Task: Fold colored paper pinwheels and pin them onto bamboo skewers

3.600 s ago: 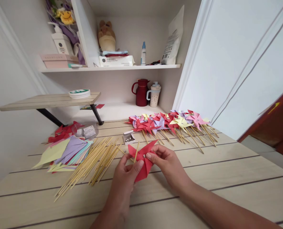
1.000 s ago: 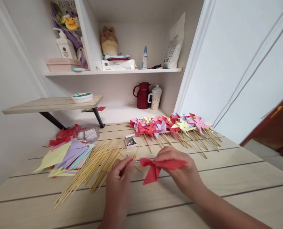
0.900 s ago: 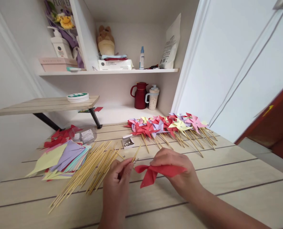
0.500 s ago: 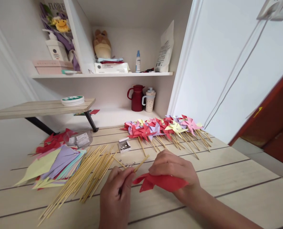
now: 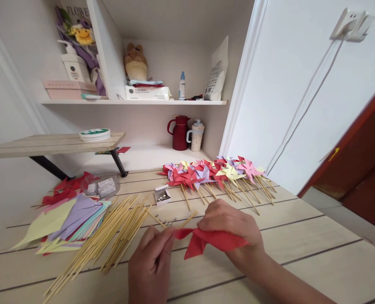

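Observation:
A red paper pinwheel piece (image 5: 203, 245) is stretched between my two hands above the table. My right hand (image 5: 231, 228) is closed round its right side, the paper showing below the fingers. With thumb and forefinger, my left hand (image 5: 152, 261) pinches the tip of a strip at its left end. One cut flap hangs down between the hands. Just beyond the fingers are two short stick pieces, one of them a light wooden piece (image 5: 189, 218), partly hidden by the hands. Several small metal pins (image 5: 164, 221) lie near them, in front of a small white box of pins (image 5: 162, 196).
Thin wooden sticks (image 5: 95, 245) lie in a bundle left of my hands, beside a stack of coloured paper (image 5: 70, 219). Finished pinwheels (image 5: 206, 173) on sticks lie at the back right. A plastic tub (image 5: 101, 185) stands near the low wooden stand (image 5: 54, 143).
My left hand has moved slightly and now grips the tip of a red paper strip, drawn out towards it. My right hand keeps its hold. The view has shifted a little.

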Action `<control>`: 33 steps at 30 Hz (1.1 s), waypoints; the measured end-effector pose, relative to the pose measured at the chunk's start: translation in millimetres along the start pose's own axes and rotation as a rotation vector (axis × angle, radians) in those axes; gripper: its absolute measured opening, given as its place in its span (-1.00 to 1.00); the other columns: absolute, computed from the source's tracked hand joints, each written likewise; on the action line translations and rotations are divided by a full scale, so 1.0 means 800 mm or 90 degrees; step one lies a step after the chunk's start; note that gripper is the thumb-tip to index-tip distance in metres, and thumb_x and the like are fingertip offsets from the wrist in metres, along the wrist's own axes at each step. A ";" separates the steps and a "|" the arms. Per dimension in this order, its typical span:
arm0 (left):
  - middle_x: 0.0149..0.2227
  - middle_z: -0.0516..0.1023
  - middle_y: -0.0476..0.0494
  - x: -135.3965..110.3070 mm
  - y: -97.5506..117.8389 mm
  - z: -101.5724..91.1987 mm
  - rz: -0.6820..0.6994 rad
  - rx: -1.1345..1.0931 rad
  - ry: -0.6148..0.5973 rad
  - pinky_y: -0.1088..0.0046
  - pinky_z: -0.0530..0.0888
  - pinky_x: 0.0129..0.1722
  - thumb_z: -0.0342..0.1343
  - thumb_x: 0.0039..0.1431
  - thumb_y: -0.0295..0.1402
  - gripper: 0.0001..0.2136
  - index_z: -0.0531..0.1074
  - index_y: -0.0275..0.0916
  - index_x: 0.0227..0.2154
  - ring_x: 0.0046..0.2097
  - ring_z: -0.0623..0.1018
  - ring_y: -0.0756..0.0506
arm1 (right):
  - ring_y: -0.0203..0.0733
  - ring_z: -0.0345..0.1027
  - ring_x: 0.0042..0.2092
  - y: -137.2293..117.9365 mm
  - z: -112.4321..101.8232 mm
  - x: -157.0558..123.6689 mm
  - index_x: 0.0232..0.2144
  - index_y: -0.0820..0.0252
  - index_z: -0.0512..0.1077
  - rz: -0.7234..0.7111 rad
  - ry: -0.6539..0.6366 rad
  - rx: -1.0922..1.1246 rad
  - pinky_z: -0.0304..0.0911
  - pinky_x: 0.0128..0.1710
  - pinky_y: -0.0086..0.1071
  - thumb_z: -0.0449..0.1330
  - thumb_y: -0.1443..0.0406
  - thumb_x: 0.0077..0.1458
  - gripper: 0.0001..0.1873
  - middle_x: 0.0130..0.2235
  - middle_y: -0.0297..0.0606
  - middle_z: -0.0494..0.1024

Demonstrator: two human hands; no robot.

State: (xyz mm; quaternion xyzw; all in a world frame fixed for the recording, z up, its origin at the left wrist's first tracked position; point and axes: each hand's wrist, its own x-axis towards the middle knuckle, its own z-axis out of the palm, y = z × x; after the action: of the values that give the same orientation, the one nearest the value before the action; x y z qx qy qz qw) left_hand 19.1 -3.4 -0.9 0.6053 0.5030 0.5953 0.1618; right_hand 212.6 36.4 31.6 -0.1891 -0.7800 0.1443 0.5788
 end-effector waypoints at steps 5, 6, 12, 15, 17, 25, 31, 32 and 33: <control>-0.53 0.48 -0.01 -0.001 -0.006 -0.002 0.088 0.049 -0.003 0.56 0.47 -0.48 0.16 0.19 -0.32 -0.83 0.67 -0.09 -0.26 -0.49 0.52 -0.02 | -0.15 0.44 -0.40 0.003 0.002 0.002 -0.22 0.07 0.61 -0.060 0.029 0.003 0.32 -0.37 -0.20 0.19 0.25 0.27 -0.82 -0.41 -0.20 0.61; -0.52 0.50 0.00 -0.002 -0.007 -0.003 0.106 0.060 -0.006 0.57 0.47 -0.47 0.16 0.20 -0.32 -0.83 0.66 -0.10 -0.25 -0.48 0.53 -0.01 | -0.16 0.44 -0.40 0.004 0.002 0.002 -0.23 0.09 0.61 -0.073 0.025 0.003 0.32 -0.36 -0.20 0.18 0.25 0.28 -0.81 -0.42 -0.20 0.61; -0.52 0.48 0.04 -0.002 -0.009 -0.004 0.165 0.097 0.005 0.63 0.48 -0.45 0.16 0.22 -0.38 -0.85 0.64 -0.16 -0.25 -0.49 0.53 0.04 | -0.15 0.46 -0.35 0.010 0.002 -0.001 -0.21 0.09 0.61 -0.083 -0.002 0.041 0.35 -0.27 -0.16 0.19 0.29 0.28 -0.82 -0.36 -0.18 0.63; -0.52 0.47 0.03 -0.001 -0.004 -0.003 0.180 0.096 0.002 0.64 0.48 -0.46 0.15 0.23 -0.38 -0.85 0.64 -0.17 -0.27 -0.49 0.53 0.05 | -0.14 0.46 -0.34 0.011 0.001 -0.002 -0.19 0.10 0.61 -0.069 -0.012 0.076 0.36 -0.27 -0.15 0.18 0.28 0.28 -0.81 -0.34 -0.17 0.64; -0.54 0.46 0.04 -0.001 -0.001 -0.002 0.188 0.095 0.005 0.65 0.47 -0.48 0.15 0.23 -0.38 -0.85 0.64 -0.18 -0.29 -0.51 0.52 0.05 | -0.14 0.45 -0.34 0.011 0.002 -0.002 -0.19 0.09 0.61 -0.059 -0.013 0.093 0.35 -0.28 -0.15 0.16 0.25 0.29 -0.79 -0.35 -0.17 0.64; -0.50 0.47 0.02 -0.004 -0.002 -0.001 0.230 0.093 -0.008 0.67 0.46 -0.46 0.14 0.23 -0.45 -0.83 0.63 -0.20 -0.23 -0.49 0.53 0.06 | -0.15 0.41 -0.35 0.011 0.003 -0.003 -0.20 0.08 0.62 -0.028 -0.012 0.095 0.33 -0.24 -0.15 0.19 0.23 0.28 -0.81 -0.37 -0.17 0.62; -0.52 0.46 0.04 -0.005 -0.001 0.002 0.234 0.083 0.007 0.67 0.45 -0.48 0.14 0.20 -0.49 -0.81 0.63 -0.18 -0.23 -0.51 0.51 0.07 | -0.17 0.39 -0.35 0.012 0.004 -0.004 -0.23 0.09 0.61 -0.021 -0.016 0.089 0.31 -0.25 -0.17 0.19 0.26 0.27 -0.83 -0.38 -0.19 0.61; -0.51 0.46 0.04 -0.006 -0.001 0.003 0.226 0.077 0.012 0.66 0.45 -0.48 0.14 0.20 -0.49 -0.80 0.63 -0.17 -0.22 -0.50 0.51 0.06 | -0.17 0.39 -0.36 0.012 0.004 -0.004 -0.24 0.10 0.61 -0.021 -0.014 0.087 0.31 -0.26 -0.18 0.20 0.26 0.27 -0.83 -0.38 -0.20 0.60; -0.51 0.47 0.03 -0.007 -0.001 0.004 0.214 0.072 0.016 0.65 0.45 -0.47 0.13 0.20 -0.48 -0.80 0.64 -0.16 -0.22 -0.50 0.51 0.06 | -0.18 0.39 -0.37 0.012 0.005 -0.004 -0.25 0.10 0.61 -0.022 -0.012 0.084 0.31 -0.26 -0.18 0.20 0.26 0.26 -0.84 -0.39 -0.20 0.60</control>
State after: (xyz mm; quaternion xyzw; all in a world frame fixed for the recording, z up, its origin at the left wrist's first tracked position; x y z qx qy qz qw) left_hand 22.6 -6.6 -5.2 0.6815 0.4295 0.5922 0.0200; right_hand 210.8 43.2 23.7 -0.1358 -0.7771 0.1874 0.5852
